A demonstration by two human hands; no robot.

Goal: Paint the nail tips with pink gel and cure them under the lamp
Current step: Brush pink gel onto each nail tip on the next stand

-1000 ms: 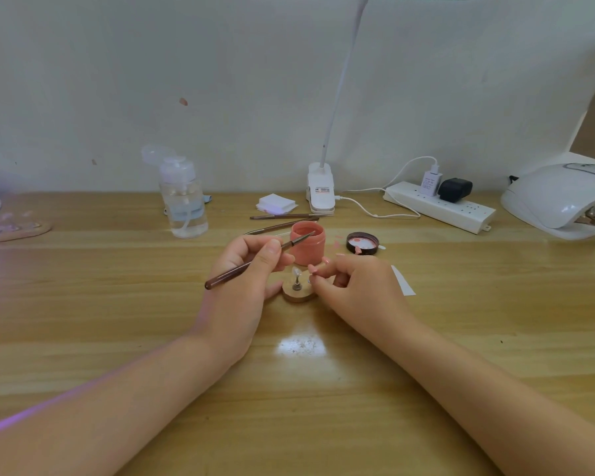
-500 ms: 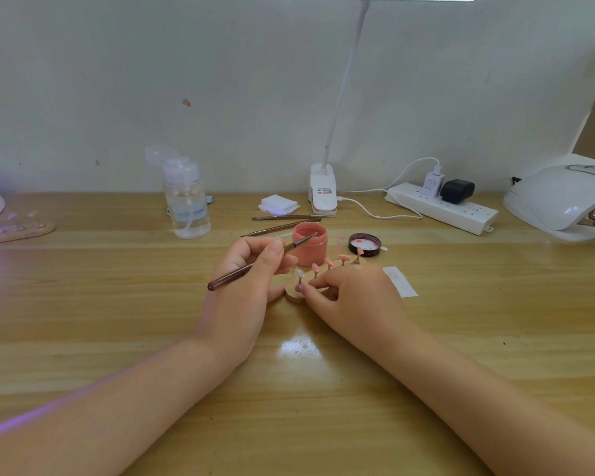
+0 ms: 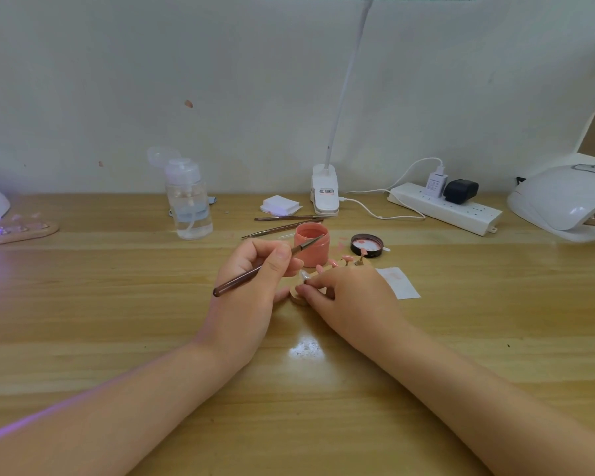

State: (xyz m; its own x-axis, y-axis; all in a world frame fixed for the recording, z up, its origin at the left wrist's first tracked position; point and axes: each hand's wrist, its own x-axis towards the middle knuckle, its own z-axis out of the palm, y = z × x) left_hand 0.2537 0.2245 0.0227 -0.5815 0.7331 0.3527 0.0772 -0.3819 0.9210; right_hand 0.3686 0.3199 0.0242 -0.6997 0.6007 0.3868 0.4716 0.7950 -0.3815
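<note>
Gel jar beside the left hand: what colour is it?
Salmon pink, body and gel alike; the gel jar shows clearly in the head view.

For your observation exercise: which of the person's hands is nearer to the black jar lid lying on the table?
Right. The right hand lies just in front of the black jar lid; the left hand, holding the brush, sits farther off, beyond the pink gel jar.

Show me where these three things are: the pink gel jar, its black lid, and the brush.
pink gel jar (image 3: 311,253): head view, on its pink side wall.
black lid (image 3: 367,245): head view, on its inner face, lying open on the table.
brush (image 3: 238,278): head view, on the brown handle.
</note>
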